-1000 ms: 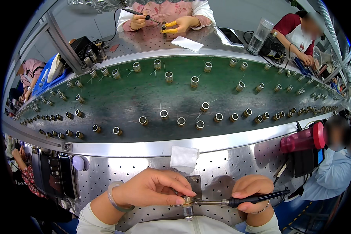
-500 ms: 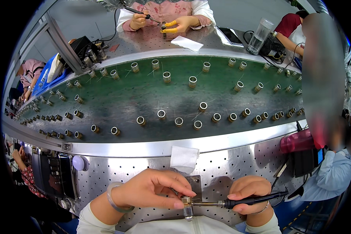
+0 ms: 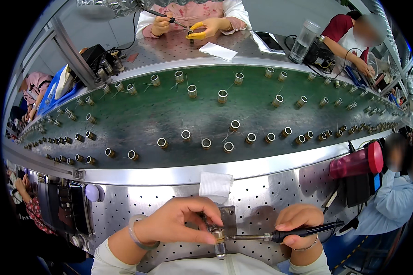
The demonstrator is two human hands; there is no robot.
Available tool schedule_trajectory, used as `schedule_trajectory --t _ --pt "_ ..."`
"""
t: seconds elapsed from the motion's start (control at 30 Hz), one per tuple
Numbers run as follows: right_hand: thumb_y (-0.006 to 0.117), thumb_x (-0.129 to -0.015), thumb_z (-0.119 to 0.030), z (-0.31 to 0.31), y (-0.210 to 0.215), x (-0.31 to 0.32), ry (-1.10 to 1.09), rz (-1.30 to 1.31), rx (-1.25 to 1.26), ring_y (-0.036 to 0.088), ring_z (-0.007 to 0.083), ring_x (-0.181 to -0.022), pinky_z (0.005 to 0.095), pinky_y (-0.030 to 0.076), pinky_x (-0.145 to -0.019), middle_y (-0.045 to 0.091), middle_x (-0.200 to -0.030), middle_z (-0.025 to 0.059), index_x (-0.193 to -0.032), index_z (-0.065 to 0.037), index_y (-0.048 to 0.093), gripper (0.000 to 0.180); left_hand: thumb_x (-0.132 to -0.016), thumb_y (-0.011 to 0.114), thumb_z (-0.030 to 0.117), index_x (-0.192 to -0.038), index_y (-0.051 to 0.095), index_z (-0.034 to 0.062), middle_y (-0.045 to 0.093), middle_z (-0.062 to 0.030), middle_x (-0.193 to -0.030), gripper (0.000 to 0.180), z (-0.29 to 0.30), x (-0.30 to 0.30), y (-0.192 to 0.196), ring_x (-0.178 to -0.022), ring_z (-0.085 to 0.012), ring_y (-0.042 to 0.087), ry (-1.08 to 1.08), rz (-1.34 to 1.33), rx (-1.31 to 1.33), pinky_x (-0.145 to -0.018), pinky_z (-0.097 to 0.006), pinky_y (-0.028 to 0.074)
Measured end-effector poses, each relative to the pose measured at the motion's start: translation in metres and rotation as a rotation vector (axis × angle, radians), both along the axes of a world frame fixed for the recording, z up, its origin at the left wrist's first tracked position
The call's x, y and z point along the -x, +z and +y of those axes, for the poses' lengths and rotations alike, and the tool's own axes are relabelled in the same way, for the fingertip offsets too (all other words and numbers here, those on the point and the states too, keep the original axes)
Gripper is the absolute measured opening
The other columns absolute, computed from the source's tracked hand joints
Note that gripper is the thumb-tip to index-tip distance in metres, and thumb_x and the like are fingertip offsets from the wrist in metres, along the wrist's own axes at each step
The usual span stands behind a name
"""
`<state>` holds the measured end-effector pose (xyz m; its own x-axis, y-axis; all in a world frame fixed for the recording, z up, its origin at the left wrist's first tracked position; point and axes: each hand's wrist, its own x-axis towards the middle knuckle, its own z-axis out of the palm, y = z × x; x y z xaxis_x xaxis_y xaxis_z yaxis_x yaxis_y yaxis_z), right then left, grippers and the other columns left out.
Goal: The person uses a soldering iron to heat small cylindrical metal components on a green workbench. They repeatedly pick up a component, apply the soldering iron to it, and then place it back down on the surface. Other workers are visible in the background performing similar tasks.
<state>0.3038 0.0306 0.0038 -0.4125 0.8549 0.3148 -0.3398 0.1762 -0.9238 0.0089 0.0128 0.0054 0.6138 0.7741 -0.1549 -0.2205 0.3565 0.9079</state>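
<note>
Watching from afar through the head camera, I find no lettering I can make out: the black box [image 3: 357,192] at the right end of the bench [image 3: 137,197] shows a lit blue screen, too small and slanted for me to read. Beside it, near the far right corner, a pink cup [image 3: 353,166] lies on its side. A folded white cloth [image 3: 215,183] sits at the middle of the far edge, just beyond a metal plate [image 3: 230,219] that my left hand [image 3: 179,224] partly hides. Toward the left end stand a pale purple disc [image 3: 92,192] and a black case [image 3: 62,201]. Past the far edge, a silver rail [image 3: 170,176] separates the bench from a green belt [image 3: 137,107] scattered with upright metal cylinders [image 3: 222,96]. The small metal cylinder [image 3: 219,236] being worked on is at the middle of the near edge. My left thumb touches its side and the index finger curves just above its rim; I cannot tell whether they grip it. My right hand [image 3: 303,222] has its fingers closed around a black-handled soldering iron [image 3: 276,236], its shaft pointing left at the cylinder; I cannot tell whether the tip touches.
</note>
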Motion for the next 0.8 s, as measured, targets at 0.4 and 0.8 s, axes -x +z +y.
schedule_trajectory --t 0.4,0.8 --pt "0.078 -0.068 0.000 0.001 0.003 0.006 0.087 -0.041 -0.041 0.061 0.0233 -0.057 0.0294 0.048 -0.053 0.066 -0.073 0.0164 -0.087 0.006 0.068 0.023 -0.084 0.063 -0.009 -0.113 0.065 -0.0046 0.060 -0.0156 -0.112 0.029 0.000 0.000 -0.005 -0.101 -0.0193 0.059 -0.066 -0.148 0.116 -0.086 -0.028 0.048" --pt "0.079 -0.067 -0.001 0.002 0.004 0.007 0.090 -0.078 -0.069 0.061 0.0234 -0.056 0.0294 0.046 -0.052 0.064 -0.070 0.0160 -0.088 0.006 0.068 0.025 -0.086 0.066 -0.002 -0.114 0.066 0.0001 0.060 -0.0056 -0.104 0.028 -0.002 -0.003 -0.005 -0.094 -0.0108 0.057 -0.054 -0.142 0.115 -0.081 -0.023 0.046"
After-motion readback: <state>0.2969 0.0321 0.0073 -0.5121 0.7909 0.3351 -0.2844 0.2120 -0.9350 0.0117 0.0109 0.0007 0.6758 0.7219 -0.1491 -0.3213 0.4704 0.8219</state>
